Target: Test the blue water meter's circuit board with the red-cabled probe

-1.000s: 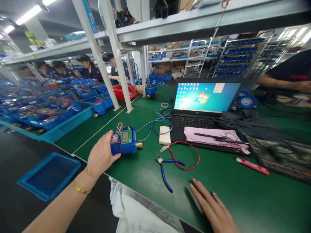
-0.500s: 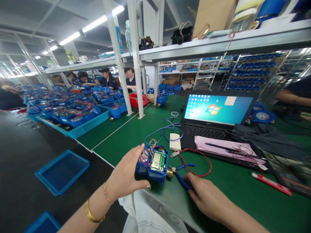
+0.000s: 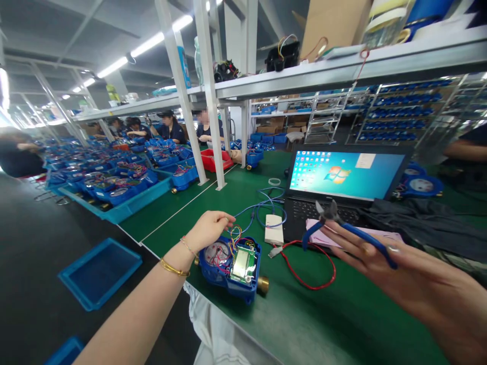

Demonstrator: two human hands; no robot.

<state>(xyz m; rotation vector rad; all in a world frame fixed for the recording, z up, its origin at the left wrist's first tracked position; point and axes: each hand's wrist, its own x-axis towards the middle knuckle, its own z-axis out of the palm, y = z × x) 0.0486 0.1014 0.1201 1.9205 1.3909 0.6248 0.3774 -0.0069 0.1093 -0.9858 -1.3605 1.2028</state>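
Observation:
A blue water meter (image 3: 243, 291) with a small display board, coloured wires and brass end fittings lies open near the table's front edge. Just above its back edge is my left hand (image 3: 211, 226), thumb and fingers drawn together close to the looped wires (image 3: 236, 234). Whether a wire end is between those fingertips is hidden. My right hand (image 3: 384, 253) holds blue-handled cutting pliers (image 3: 329, 212) raised in front of the laptop, jaws pointing up and apart. Its fingers lie stretched along and between the handles.
A laptop (image 3: 346, 175) stands behind, with a pink cloth (image 3: 315, 234) at its front. A white box (image 3: 274, 229), blue cable (image 3: 249, 209) and red cable (image 3: 304, 281) lie beside the meter. Blue trays (image 3: 101, 271) sit lower left. Shelf posts (image 3: 210, 101) rise ahead; co-workers (image 3: 171, 126) sit beyond.
My right hand has lifted the pliers off the table, up and to the right. My left hand has left the meter's side and moved above its back edge, fingers closing.

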